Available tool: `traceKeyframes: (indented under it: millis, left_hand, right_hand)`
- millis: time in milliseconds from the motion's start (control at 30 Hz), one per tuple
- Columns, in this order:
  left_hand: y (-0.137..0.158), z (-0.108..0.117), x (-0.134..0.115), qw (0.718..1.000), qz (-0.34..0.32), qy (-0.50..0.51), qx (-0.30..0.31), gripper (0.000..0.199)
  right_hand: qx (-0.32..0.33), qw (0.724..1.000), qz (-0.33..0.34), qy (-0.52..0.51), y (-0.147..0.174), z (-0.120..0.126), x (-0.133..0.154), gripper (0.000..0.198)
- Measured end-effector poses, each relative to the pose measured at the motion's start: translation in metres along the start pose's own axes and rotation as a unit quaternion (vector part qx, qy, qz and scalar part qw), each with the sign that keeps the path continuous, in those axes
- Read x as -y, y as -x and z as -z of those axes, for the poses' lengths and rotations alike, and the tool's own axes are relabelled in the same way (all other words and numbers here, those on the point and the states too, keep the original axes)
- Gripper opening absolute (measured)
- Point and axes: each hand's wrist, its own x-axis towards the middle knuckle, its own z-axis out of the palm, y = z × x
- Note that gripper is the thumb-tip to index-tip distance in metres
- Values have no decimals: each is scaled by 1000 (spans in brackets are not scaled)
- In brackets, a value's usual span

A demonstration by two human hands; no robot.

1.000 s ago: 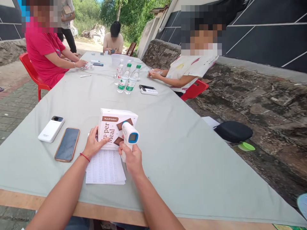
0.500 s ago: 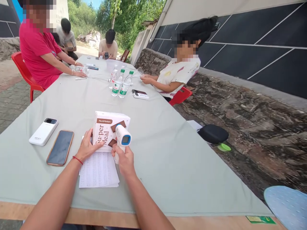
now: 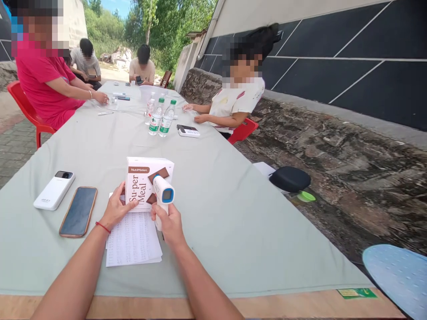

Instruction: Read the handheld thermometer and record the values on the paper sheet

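Note:
My left hand [image 3: 118, 206] grips the lower left side of a white and brown box [image 3: 143, 178] marked "Su-per Meal", which stands upright. My right hand [image 3: 169, 222] is wrapped round the handle of a white and blue infrared thermometer [image 3: 163, 191]. Its nose points at the front of the box, and its small grey screen faces me. I cannot tell whether it touches the box. Printed sheets of paper [image 3: 133, 242] lie under and in front of the box. To the left are a phone [image 3: 78, 211] in a brown case and a white power bank [image 3: 55, 190].
A pale green cloth [image 3: 253, 240] covers the long table. Water bottles [image 3: 155, 118] with green caps stand farther back, near another power bank [image 3: 188, 130]. Co-workers sit on both sides and at the far end. A black case [image 3: 289, 178] lies off the right edge.
My view has shifted slightly, and my hands still hold the box and the thermometer. The co-worker on the right has moved their hands apart; the one in pink has drawn theirs together.

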Motion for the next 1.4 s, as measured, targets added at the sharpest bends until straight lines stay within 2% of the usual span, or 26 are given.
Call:
traceKeyframes:
  millis: [100,267,333,433,600,733,833,900,933,1000,1033,1067,1100,1133,1200,1233,1333,1400]
  left_hand:
    - [-1,1,1,999,9,-4,39,72]
    - [0,0,5,999,17,-8,33,76]
    - [1,-1,7,1000,24,-10,11,80]
    - [1,-3,9,999,26,-1,-32,83]
    - [-2,0,7,994,22,-10,-111,84]
    - [-3,4,7,984,13,-24,-176,88]
    - [-4,6,9,980,1,-17,-197,87]
    - [-4,6,10,979,-8,-13,-202,85]
    - [-4,6,11,979,-11,-13,-205,85]
    - [-5,7,13,976,-13,-11,-216,85]
    - [-5,7,14,975,-13,-4,-220,84]
    - [-6,7,15,975,-13,9,-222,83]
    - [-7,8,16,975,-12,28,-220,81]
    - [-8,8,17,975,-11,50,-215,79]
    - [-10,9,19,974,-14,99,-204,73]
    - [-11,9,20,972,-17,117,-202,71]
    - [-13,12,23,964,-30,133,-228,69]
    - [-14,14,23,958,-34,122,-258,70]
  right_hand:
    - [0,1000,-8,8,1,-1,1,26]
    - [2,1000,6,26,3,-2,7,27]
    - [38,999,30,19,7,-2,13,28]
    - [126,991,47,-17,17,-4,25,30]
    - [224,972,8,-67,33,-9,42,38]
    - [267,959,-26,-90,38,-12,48,44]
    - [273,957,-23,-94,39,-10,48,45]
    - [254,965,-8,-64,34,-4,46,50]
    - [220,975,2,-35,30,2,44,55]
    - [93,994,16,64,17,18,39,63]
    - [7,991,13,134,9,28,36,65]
    - [-73,973,-2,218,1,39,32,65]
    - [-137,942,-24,305,-8,49,29,63]
    - [-170,905,-50,386,-15,60,24,60]
    - [-180,838,-94,506,-25,80,16,51]
    - [-168,814,-111,544,-29,87,11,48]
    - [-140,772,-123,608,-32,100,-2,42]
    - [-163,752,-64,636,-31,97,-11,41]
